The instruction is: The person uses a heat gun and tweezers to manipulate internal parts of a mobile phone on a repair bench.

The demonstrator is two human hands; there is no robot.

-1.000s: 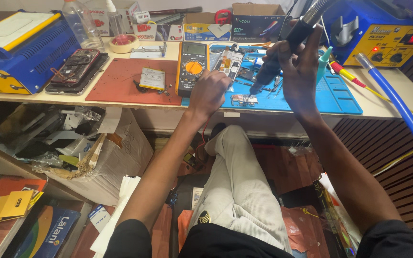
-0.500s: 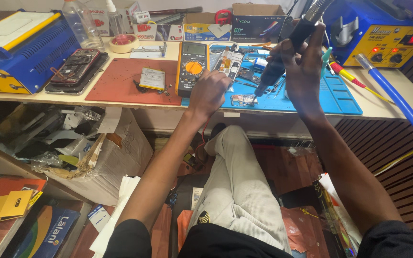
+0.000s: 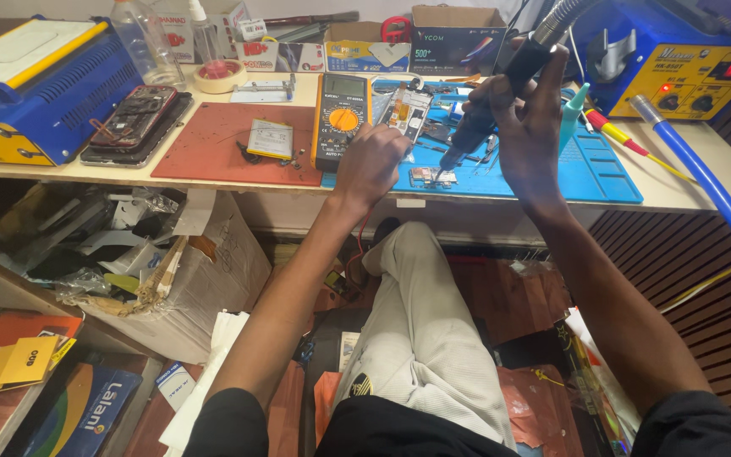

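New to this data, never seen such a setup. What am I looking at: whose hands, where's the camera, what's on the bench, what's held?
No machine: one person at a workbench, filmed by a camera on their head looking down, so both arms and a knee show. The right hand grips a black hot-air wand, nozzle down at a small circuit board on a blue mat. The left hand rests closed beside the board; whether it holds a tool is unclear. Around: a yellow multimeter, a red mat with a battery, opened phones, and blue machines at both ends.
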